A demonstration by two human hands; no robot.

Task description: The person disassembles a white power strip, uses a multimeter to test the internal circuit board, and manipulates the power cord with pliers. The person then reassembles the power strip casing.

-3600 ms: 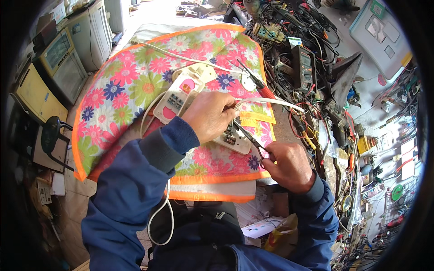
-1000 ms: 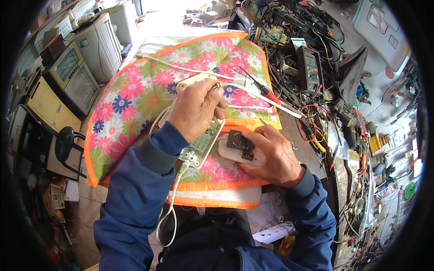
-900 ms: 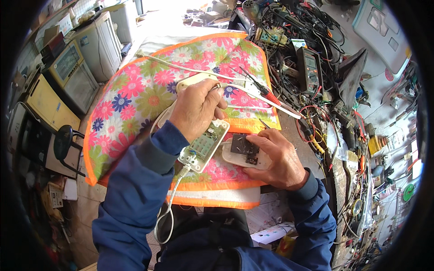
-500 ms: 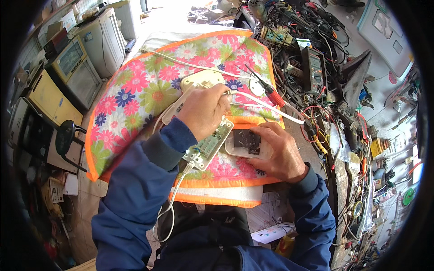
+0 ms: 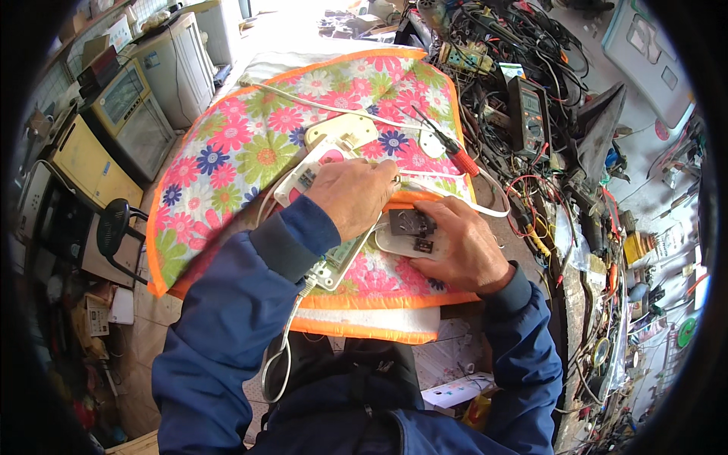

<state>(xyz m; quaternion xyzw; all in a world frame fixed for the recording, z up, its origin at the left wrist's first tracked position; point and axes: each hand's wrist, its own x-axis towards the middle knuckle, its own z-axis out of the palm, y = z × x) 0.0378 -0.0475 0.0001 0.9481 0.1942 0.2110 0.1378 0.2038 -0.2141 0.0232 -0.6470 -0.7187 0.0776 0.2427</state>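
My left hand (image 5: 353, 196) is closed, its thumb and fingertips pinching the end of a white cable (image 5: 485, 209) that runs off to the right. The exact tip is too small to make out. My right hand (image 5: 469, 244) grips a shallow white plastic shell (image 5: 390, 244) from its right side; a dark block (image 5: 408, 222) with small shiny bits on it sits inside. Partly hidden under my left hand lies an opened white housing (image 5: 327, 277) with a green circuit board, a cord leaving its near end. Beyond the hand is a cream plastic casing (image 5: 322, 135).
A floral quilted cloth (image 5: 265, 155) covers the work surface. A red-handled test probe (image 5: 464, 163) lies at its right, near a multimeter (image 5: 529, 114) and heaped cables (image 5: 523, 38). Cabinet-like appliances (image 5: 125, 106) stand at the left.
My left hand has moved right and nearer to me, bringing the cable end closer to the shell. My right hand and the shell have shifted only slightly.
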